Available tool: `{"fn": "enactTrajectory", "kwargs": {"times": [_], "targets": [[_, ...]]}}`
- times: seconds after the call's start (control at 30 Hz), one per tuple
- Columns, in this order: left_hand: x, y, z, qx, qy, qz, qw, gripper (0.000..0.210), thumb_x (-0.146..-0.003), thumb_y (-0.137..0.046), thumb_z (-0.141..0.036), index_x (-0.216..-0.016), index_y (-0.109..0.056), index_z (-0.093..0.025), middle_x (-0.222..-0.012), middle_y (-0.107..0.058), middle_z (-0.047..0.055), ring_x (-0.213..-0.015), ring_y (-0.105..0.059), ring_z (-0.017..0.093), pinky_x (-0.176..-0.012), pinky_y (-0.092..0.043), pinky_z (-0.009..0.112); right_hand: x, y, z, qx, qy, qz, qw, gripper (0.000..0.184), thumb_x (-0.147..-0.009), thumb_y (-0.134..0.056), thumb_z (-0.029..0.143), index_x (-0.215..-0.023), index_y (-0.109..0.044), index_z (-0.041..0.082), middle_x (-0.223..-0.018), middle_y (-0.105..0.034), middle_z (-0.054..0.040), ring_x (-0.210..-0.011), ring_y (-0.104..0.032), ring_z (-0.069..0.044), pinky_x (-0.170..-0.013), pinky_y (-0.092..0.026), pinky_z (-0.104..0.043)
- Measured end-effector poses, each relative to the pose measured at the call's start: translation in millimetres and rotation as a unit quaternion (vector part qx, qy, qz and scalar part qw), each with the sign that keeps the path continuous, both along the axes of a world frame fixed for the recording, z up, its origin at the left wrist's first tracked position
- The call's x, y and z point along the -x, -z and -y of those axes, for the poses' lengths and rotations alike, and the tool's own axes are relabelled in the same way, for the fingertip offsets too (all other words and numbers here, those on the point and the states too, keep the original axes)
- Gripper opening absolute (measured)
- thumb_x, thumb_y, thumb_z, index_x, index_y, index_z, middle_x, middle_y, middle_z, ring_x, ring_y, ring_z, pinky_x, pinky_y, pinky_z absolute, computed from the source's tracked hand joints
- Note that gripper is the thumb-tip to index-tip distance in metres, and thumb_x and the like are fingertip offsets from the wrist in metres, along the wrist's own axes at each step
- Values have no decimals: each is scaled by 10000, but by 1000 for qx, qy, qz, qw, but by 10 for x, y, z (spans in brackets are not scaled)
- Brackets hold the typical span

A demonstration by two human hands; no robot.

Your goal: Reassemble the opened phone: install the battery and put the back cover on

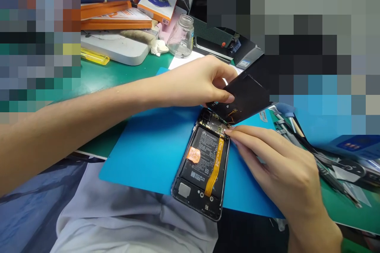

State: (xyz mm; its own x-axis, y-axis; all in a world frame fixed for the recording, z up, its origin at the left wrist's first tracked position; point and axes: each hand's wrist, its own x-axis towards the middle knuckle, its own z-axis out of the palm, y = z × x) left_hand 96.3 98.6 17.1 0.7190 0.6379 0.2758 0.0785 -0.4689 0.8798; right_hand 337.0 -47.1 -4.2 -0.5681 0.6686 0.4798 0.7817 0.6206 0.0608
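Observation:
An opened smartphone (pixel 204 166) lies on a blue mat (pixel 142 150), its lower end reaching past the mat's front edge. Inside it show a black battery marked HUAWEI, an orange ribbon cable (pixel 214 170) and a small orange tab (pixel 194 155). My left hand (pixel 208 81) grips a dark panel (pixel 246 95), which looks like the phone's back cover, between thumb and fingers. The panel is tilted up above the phone's top end. My right hand (pixel 276 162) has its fingertips pinched together at the phone's upper right edge, by the circuit board; what they hold, if anything, is hidden.
A glass jar (pixel 181 35) stands behind my left hand, near a small white and orange box (pixel 157 2). Stacked orange boxes (pixel 115 19) rest on a grey device (pixel 118 47) at the back left. Tweezers and other tools (pixel 335 184) lie at the right.

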Motion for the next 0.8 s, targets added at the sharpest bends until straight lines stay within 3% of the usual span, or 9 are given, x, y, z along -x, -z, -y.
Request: {"fn": "enactTrajectory", "kwargs": {"times": [0.2,0.47,0.6,0.8], "targets": [[6,-11,0,-11,0,-6,1000,197,-938,-733,-92,-1050,-853,-201,-917,-841,-63,-965,-820,181,-751,-599,212,12,-26,51,16,-2,-18,1000,307,-1017,-754,25,-1282,-794,176,-1304,-810,-62,-1123,-776,-164,-984,-587,-298],[15,-17,-10,-50,6,-11,999,79,-936,-743,-133,-902,-782,-193,-925,-820,-55,-1075,-817,214,-928,-627,285,23,-21,76,15,0,-15,1000,340,-1008,-753,5,-1300,-794,176,-1314,-811,-62,-1142,-778,-164,-999,-594,-309],[19,1,-36,-61,7,-11,998,73,-941,-749,-152,-893,-787,-192,-970,-820,-23,-1097,-803,227,-915,-615,283,24,-24,79,5,-3,-2,1000,351,-994,-760,-8,-1299,-796,163,-1313,-812,-70,-1131,-787,-178,-962,-596,-315],[5,0,-25,-49,4,-4,999,136,-954,-748,-69,-954,-819,-185,-982,-834,-70,-1103,-801,186,-850,-583,229,31,-23,97,-16,-1,31,999,359,-989,-754,-23,-1312,-788,129,-1317,-810,-102,-1111,-790,-201,-913,-590,-331]]}}
